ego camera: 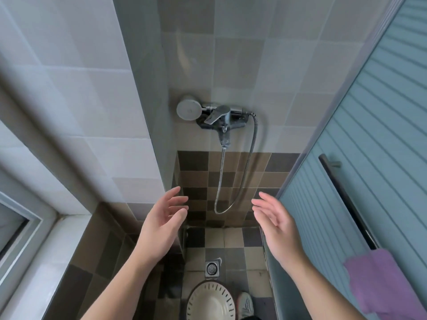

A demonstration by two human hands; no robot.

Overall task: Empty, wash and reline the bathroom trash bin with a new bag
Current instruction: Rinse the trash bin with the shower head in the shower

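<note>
Over the floor (233, 252): left hand (159, 224) and right hand (276, 224), grip released, nothing held; bin (210, 301) at near edge, beside drain (211, 268).

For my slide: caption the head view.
Both hands, left hand and right hand, open above the white bin, facing the shower tap.

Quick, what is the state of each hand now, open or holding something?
Left hand: open, fingers relaxed, holding nothing.
Right hand: open, fingers relaxed, holding nothing.
</note>
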